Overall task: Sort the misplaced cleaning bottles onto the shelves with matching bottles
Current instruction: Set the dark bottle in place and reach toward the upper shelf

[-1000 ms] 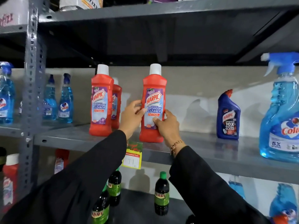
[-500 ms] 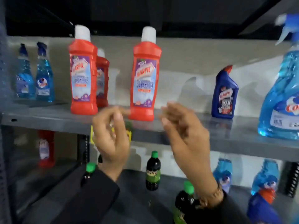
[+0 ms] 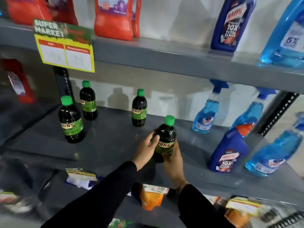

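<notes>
**A:** While the head view is the only one, status on the hands?

**B:** Both on one dark bottle (image 3: 165, 139), green cap, green "SUNNY" label. Left hand (image 3: 146, 149) wraps its left side, thumb across the front above the label. Right hand (image 3: 173, 159) cups it from below and right, fingers (image 3: 169, 157) curled around the lower body. Fingers of both hands are closed against the bottle, not spread.

**A:** Where's the bottle?

**B:** Over the front middle of the middle shelf (image 3: 107, 145), tilted slightly right. Can't tell if its base touches the shelf; the hands hide it.

**A:** Neighbours?

**B:** Three matching dark bottles stand upright on the same shelf: front-left one (image 3: 71, 120), back-left one (image 3: 88, 101), centre one (image 3: 139, 108). All well apart from the held one. To the right on that shelf: a dark blue Harpic bottle (image 3: 227, 151) with a red cap, leaning, and blue spray bottles (image 3: 204, 116) behind and beside it.

**A:** Upper shelf?

**B:** Upper shelf (image 3: 164, 58) carries red bottles (image 3: 113, 18), another blue Harpic (image 3: 230, 25), and a blue spray bottle (image 3: 286, 37) at far right. A yellow-green "SUPER MARKET" price tag (image 3: 64, 46) hangs on its front edge.

**A:** Below?

**B:** Blurred packets (image 3: 152, 198), orange and white. Black sleeves, gold bracelet (image 3: 182, 184) on the right wrist.
</notes>
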Demonstrator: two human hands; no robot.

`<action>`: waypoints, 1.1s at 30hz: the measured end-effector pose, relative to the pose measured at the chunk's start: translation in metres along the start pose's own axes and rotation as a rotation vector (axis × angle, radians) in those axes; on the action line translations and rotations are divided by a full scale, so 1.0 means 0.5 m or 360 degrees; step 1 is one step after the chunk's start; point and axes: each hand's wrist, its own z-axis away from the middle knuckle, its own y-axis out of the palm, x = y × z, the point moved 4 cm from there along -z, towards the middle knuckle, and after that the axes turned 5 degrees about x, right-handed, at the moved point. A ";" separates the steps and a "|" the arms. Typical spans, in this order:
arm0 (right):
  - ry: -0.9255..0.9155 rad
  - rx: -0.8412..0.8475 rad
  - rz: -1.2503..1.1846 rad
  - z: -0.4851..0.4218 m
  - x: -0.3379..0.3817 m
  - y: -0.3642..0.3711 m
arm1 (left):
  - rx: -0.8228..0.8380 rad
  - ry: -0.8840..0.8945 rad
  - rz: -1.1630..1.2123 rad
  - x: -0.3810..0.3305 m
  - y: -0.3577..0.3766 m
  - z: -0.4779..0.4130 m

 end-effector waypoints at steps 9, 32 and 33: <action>-0.0118 0.0138 -0.0148 -0.011 0.070 0.092 | -0.0254 0.0112 0.0138 -0.006 -0.123 0.044; -0.1838 -0.1186 0.0141 0.038 0.432 -0.326 | -0.0884 0.1791 -0.0334 -0.502 0.020 0.121; -0.1805 -0.1346 0.0178 0.031 0.447 -0.384 | -0.0851 0.1822 -0.0253 -0.551 0.046 0.111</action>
